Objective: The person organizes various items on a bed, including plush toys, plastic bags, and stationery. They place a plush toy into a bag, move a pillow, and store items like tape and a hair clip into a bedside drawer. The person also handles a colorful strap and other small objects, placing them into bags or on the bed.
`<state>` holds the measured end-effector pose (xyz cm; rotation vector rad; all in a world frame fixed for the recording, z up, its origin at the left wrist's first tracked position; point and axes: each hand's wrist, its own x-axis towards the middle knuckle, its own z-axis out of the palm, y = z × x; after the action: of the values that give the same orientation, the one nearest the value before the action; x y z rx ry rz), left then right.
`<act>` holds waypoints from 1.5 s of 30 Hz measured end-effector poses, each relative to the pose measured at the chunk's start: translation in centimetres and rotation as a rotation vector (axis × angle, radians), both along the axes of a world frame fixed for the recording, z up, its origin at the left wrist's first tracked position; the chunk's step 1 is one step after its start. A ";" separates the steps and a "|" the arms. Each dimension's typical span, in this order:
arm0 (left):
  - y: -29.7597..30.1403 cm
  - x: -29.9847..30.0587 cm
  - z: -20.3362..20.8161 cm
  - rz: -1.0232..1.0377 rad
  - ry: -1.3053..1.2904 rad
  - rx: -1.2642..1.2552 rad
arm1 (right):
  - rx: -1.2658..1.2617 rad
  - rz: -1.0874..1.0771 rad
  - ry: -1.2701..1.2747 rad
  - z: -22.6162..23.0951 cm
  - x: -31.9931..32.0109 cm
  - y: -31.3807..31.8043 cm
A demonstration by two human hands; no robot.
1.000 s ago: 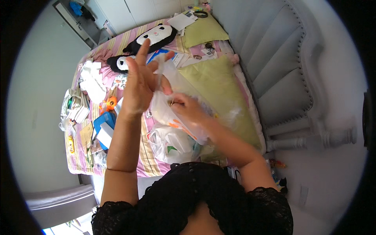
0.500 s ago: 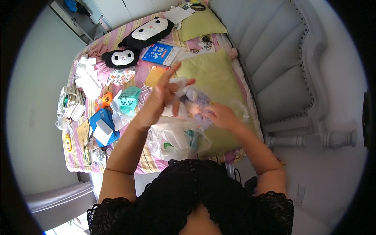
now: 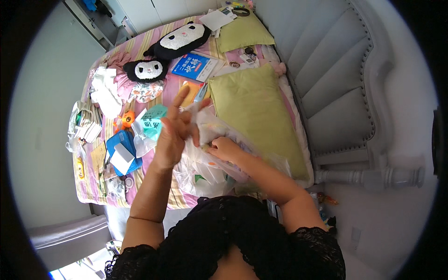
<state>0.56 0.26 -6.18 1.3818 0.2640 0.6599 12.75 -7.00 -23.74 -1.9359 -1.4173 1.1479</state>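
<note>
My left hand is raised over the near part of the bed, fingers stretched apart. The edge of a thin clear plastic bag lies against its fingertips. At the bag's mouth my right hand has its fingers curled together. Something small and yellowish-green peeks out at their tips, too little of it showing to name. Pale, faintly purple contents show blurred through the plastic. Just below my hands a white, see-through carrier bag with a green mark rests on the bed, partly hidden by my right forearm.
Right of my hands is a green pillow, beside the grey padded headboard. Farther off lie a blue book and two black-and-white plush cushions. Leftward are a teal packet, a blue pouch and an orange toy.
My right hand has moved left, in toward the bag's mouth. The fluffy purple thing seen between my hands is now mostly covered. My left hand has shifted slightly left and down.
</note>
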 end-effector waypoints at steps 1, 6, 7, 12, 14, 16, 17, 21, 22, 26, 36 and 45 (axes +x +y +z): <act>0.7 -0.4 -0.1 0.025 -0.009 -0.032 | 0.034 0.058 -0.017 0.1 0.3 -0.4; 2.8 -1.4 -3.1 0.110 0.014 -0.105 | 0.071 -0.052 0.092 5.9 2.1 -0.9; 2.9 -1.7 -3.5 0.117 0.025 -0.118 | 0.042 -0.218 0.267 7.2 3.0 -1.1; 3.3 -2.3 -4.7 0.131 0.068 -0.127 | 0.421 -0.592 0.880 12.9 12.6 -2.4; 3.3 -2.2 -4.7 0.129 0.075 -0.118 | 0.505 -0.637 1.026 12.4 15.6 -3.7; 3.4 -2.4 -4.5 0.140 0.075 -0.099 | 0.514 -0.752 1.190 12.3 16.9 -4.7; 3.4 -2.4 -4.4 0.146 0.067 -0.088 | 0.528 -0.797 1.165 12.0 17.3 -5.3; 3.6 -2.3 -3.7 0.140 0.050 -0.060 | 0.499 -1.008 0.813 10.7 18.0 -8.4; 3.9 -2.2 -4.0 0.120 0.035 -0.028 | 0.463 -1.066 0.657 10.6 18.1 -9.6; 4.0 -1.4 -3.2 0.072 -0.002 -0.017 | 0.295 -1.036 0.309 11.7 19.7 -15.9; 2.2 2.3 -2.5 -0.040 -0.068 -0.026 | 0.291 -1.093 -0.502 23.9 24.7 -34.1; -0.1 3.4 -1.3 -0.103 -0.091 -0.016 | 0.004 -1.307 -1.053 33.0 31.0 -39.4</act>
<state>3.93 0.14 -7.51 1.3369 0.1249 0.6320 43.73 -46.41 9.31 -2.7606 -0.1380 -0.5392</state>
